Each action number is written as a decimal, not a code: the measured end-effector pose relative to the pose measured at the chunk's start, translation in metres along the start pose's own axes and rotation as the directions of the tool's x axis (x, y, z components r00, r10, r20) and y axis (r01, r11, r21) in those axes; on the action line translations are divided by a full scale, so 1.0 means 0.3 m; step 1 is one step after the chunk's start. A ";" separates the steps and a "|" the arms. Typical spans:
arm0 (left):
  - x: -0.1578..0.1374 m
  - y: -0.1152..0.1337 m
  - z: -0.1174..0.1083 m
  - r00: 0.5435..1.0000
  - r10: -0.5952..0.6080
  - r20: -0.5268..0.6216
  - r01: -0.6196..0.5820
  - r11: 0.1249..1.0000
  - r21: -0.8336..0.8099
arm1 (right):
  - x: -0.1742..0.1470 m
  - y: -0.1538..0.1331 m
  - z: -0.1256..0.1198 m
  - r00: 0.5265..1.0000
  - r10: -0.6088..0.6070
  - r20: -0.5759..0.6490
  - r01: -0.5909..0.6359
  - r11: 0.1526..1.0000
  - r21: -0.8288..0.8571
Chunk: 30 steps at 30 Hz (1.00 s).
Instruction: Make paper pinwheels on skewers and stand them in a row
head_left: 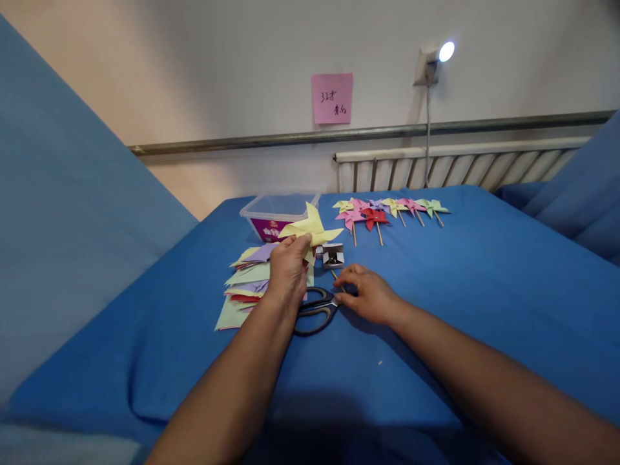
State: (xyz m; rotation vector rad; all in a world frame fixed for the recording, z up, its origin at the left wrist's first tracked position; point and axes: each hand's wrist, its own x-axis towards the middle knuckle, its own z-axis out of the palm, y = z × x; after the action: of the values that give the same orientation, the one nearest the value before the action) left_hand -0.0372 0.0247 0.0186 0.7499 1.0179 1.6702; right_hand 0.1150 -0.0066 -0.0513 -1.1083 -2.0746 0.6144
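My left hand (289,266) pinches a yellow paper pinwheel (310,227) and holds it raised above the table, with its blades spread. My right hand (367,294) is low over the cloth, its thumb and fingers closing around a thin wooden stick (334,275). Dark-handled scissors (314,321) lie between my wrists, their blades partly hidden by my right fingers. Just beyond the stick stands a small open box (333,256) with small dark items in it. Under and beside my left hand are stacks of coloured paper pieces (245,294), partly covered by my forearm.
Finished pinwheels on sticks (378,218) lie in a group at the back right. A clear plastic tub (259,216) with a purple label stands at the back left. Blue cloth (436,336) covers the table. A wall rail (290,138) and radiator (460,154) are behind it.
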 end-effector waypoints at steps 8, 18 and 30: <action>0.001 -0.002 -0.001 1.000 -0.015 0.010 0.016 1.000 -0.019 | -0.016 0.000 -0.033 0.974 -0.073 0.215 0.101 0.988 -0.118; 0.002 0.002 -0.004 1.000 -0.023 0.018 0.024 0.999 -0.043 | -0.009 0.031 -0.082 0.932 -0.115 0.345 0.138 0.990 -0.043; 0.001 -0.006 -0.008 0.999 -0.016 0.037 0.018 0.997 -0.069 | 0.005 0.013 -0.081 0.913 -0.107 0.394 0.151 0.985 -0.084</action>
State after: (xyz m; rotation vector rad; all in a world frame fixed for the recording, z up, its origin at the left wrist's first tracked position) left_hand -0.0385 0.0246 0.0158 0.7216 0.9342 1.6628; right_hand 0.1349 -0.0014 -0.0378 -0.9566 -2.5293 0.7029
